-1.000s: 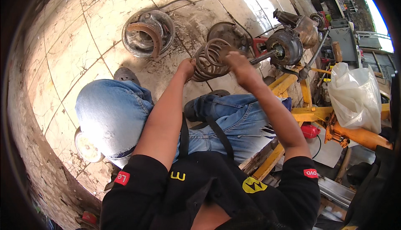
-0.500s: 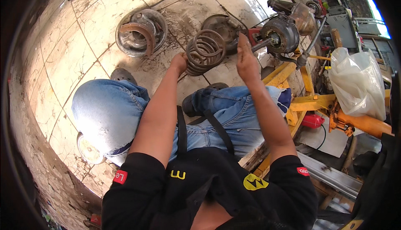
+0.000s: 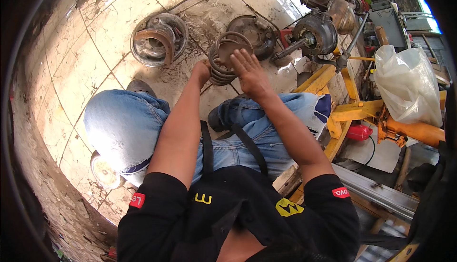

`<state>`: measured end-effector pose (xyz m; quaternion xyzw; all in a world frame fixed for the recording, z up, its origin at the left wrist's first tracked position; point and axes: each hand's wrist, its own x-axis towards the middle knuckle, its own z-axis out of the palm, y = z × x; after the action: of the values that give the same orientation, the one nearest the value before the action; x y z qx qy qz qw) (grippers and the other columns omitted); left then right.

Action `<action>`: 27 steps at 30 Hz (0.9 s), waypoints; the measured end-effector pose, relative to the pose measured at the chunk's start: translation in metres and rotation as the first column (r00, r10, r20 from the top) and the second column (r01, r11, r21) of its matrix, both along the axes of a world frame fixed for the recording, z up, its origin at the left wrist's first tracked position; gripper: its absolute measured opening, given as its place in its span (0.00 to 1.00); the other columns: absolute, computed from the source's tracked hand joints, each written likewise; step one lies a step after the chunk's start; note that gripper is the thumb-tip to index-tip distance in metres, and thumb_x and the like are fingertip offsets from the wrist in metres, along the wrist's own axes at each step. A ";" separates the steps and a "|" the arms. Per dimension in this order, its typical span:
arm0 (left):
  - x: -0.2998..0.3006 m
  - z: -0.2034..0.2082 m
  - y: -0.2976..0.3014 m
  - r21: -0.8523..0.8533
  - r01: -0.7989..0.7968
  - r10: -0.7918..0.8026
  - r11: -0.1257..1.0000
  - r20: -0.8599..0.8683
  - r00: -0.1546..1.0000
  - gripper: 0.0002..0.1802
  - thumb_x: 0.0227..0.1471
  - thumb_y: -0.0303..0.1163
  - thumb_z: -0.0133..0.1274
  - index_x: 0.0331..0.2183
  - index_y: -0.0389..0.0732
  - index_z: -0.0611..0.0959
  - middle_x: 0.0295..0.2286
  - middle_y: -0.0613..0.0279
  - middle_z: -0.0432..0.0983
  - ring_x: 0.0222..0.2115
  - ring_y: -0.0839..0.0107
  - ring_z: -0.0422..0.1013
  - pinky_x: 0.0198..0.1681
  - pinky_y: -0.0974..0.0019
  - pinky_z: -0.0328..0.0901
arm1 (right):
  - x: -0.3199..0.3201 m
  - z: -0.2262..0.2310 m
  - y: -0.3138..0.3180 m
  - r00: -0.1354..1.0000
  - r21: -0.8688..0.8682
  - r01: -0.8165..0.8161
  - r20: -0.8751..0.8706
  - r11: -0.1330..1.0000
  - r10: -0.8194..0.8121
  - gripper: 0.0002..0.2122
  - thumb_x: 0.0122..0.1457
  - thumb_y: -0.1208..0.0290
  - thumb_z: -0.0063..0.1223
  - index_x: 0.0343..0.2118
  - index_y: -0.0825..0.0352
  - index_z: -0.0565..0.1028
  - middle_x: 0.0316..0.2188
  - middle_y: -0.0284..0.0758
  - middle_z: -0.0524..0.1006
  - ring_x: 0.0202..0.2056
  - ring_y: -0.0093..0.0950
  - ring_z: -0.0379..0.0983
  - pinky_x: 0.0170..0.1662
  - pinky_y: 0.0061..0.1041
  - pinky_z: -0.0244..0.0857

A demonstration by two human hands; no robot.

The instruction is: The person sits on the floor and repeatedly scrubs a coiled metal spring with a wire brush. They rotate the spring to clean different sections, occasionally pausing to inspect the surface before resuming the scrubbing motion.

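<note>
Fingers of the left hand (image 3: 202,72) are clamping a coil spring (image 3: 222,77) near a dark round plate (image 3: 260,37); those of the right hand (image 3: 254,80) are lying straight, together, over the spring, any grip untellable; handling is seeming unfinished, what remains not showing.

The tiled floor (image 3: 66,95) is pale, cracked and stained. A round metal plate (image 3: 177,37) lies on it, with a darker round plate (image 3: 259,45) to its right.
</note>
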<state>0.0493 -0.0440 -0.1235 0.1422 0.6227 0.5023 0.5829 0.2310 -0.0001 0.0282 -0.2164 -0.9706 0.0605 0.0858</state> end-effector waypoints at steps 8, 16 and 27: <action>0.003 0.041 -0.004 -0.119 0.027 -0.028 0.992 -0.013 1.000 0.18 0.62 0.37 0.44 0.43 0.32 0.79 0.34 0.56 0.79 0.33 0.68 0.72 0.39 0.63 0.65 | 0.001 0.007 0.007 0.968 -0.029 0.102 -0.227 0.994 -0.106 0.18 0.62 0.71 0.43 0.54 0.67 0.68 0.55 0.52 0.67 0.60 0.47 0.59 0.63 0.40 0.51; 0.003 0.057 -0.006 -0.078 -0.013 0.013 0.997 0.004 1.000 0.30 0.62 0.53 0.38 0.61 0.49 0.63 0.54 0.55 0.66 0.51 0.57 0.65 0.55 0.51 0.59 | -0.003 0.020 0.022 0.850 -0.314 0.308 -0.334 0.898 -0.408 0.19 0.66 0.68 0.40 0.59 0.64 0.64 0.56 0.50 0.67 0.59 0.46 0.61 0.59 0.37 0.58; 0.011 0.069 -0.009 -0.003 -0.016 0.015 1.000 -0.227 0.974 0.29 0.61 0.36 0.42 0.62 0.47 0.58 0.51 0.49 0.68 0.49 0.58 0.68 0.49 0.58 0.66 | 0.009 0.025 0.029 0.598 -0.553 0.530 -0.294 0.643 -0.746 0.20 0.67 0.56 0.36 0.43 0.70 0.73 0.34 0.56 0.74 0.39 0.57 0.69 0.41 0.46 0.62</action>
<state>0.0603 -0.0534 -0.0543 0.1924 0.6876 0.4857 0.5042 0.2403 0.0291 0.0532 -0.5466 -0.7294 0.2800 0.3014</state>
